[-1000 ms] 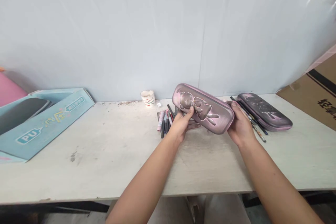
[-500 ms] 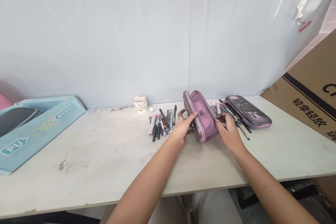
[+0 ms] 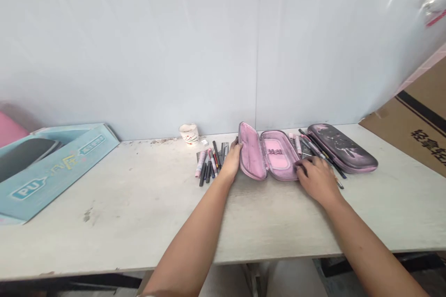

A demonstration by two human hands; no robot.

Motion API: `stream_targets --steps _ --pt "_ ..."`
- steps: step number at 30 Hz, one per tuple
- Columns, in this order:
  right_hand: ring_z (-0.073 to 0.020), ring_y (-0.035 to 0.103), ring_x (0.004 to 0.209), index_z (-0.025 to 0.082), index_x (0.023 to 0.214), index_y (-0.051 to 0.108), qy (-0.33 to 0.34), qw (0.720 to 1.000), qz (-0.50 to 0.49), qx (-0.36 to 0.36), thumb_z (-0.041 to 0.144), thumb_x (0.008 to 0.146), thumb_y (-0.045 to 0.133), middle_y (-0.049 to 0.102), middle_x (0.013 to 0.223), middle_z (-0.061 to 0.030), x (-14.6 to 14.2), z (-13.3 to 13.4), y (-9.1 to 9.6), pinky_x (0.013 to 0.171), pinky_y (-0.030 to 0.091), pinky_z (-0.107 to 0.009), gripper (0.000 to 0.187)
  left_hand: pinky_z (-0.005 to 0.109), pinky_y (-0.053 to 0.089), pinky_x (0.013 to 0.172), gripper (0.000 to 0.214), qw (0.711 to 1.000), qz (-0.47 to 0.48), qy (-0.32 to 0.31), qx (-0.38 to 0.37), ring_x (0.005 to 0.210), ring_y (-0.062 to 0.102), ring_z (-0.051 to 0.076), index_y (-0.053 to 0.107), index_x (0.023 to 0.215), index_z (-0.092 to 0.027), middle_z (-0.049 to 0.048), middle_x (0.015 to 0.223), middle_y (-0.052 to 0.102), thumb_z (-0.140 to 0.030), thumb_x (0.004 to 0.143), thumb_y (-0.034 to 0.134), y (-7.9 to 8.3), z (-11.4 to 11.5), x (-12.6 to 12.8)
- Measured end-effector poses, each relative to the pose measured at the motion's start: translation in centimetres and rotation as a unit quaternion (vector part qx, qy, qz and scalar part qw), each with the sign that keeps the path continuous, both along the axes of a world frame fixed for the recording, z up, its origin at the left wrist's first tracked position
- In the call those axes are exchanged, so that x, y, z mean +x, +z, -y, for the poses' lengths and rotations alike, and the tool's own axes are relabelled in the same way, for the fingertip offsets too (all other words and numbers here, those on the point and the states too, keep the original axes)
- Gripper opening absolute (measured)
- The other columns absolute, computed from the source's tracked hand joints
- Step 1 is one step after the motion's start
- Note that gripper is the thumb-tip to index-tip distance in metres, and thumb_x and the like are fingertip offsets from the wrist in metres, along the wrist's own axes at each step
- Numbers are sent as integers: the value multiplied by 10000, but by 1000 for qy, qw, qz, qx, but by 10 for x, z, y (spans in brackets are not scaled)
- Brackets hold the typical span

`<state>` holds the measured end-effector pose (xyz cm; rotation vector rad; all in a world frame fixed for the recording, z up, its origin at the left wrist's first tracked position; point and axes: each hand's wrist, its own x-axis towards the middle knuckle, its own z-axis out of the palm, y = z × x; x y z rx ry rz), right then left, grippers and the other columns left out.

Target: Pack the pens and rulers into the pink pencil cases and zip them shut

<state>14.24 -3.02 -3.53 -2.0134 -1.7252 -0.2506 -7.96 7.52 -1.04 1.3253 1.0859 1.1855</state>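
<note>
On the worktop [image 3: 139, 222], the case [image 3: 278, 172] is opened, pens [image 3: 208, 171] lie outside it, the left hand [image 3: 232, 161] grasps its lid [image 3: 251, 153], and the right hand [image 3: 317, 177] touches it, grip unclear.

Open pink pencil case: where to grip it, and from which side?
I'd take the open pink pencil case by the outer edge of its left half, coming from the left, as the left hand does. That half looks tilted up off the table, so its edge is exposed; the right half looks flat, with pens close beside it.
</note>
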Motion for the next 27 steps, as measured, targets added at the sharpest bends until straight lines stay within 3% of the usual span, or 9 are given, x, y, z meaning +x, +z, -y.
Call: stream_targets --steps 4,9,13,17,21,27 --pt "-312 453 992 210 964 671 -55 997 55 -17 316 831 396 561 1024 -145 4 7 3 817 354 -506 324 382 253 1064 443 990 -131 34 39 1248 426 261 506 1223 -202 92 1301 523 -356 810 459 -2 3 -7" --pt "-315 455 958 230 910 710 -90 991 98 16 316 820 402 556 979 -143 9 14 3 824 334 -525 332 375 258 1069 459 964 -236 9 119 1230 440 281 522 1217 -151 128 1244 560 -253 771 487 -10 9 -6" --pt "-338 467 933 215 902 720 -114 987 112 30 311 802 415 556 944 -165 12 17 1 787 341 -542 335 396 257 1063 449 950 -272 -6 151 1230 430 295 525 1208 -128 144 1235 562 -241 778 464 -12 16 -2" --pt "-342 472 925 214 950 709 -109 987 117 28 285 799 404 558 948 -170 16 20 0 768 357 -534 348 396 302 1035 404 955 -253 -12 152 1188 472 292 555 1163 -133 151 1214 572 -257 792 453 -3 22 -6" --pt "-342 453 971 205 1016 681 -85 989 118 -1 258 805 400 549 1026 -164 21 25 3 759 387 -491 356 373 362 977 300 957 -240 31 162 1084 542 259 596 1054 -182 112 1114 625 -260 803 453 16 17 -39" --pt "-313 435 1012 209 1010 675 -26 994 106 18 221 815 389 542 1075 -126 2 13 18 786 404 -435 346 350 411 872 273 906 -372 149 134 997 569 244 554 1024 -162 129 1050 622 -266 834 389 21 1 -125"
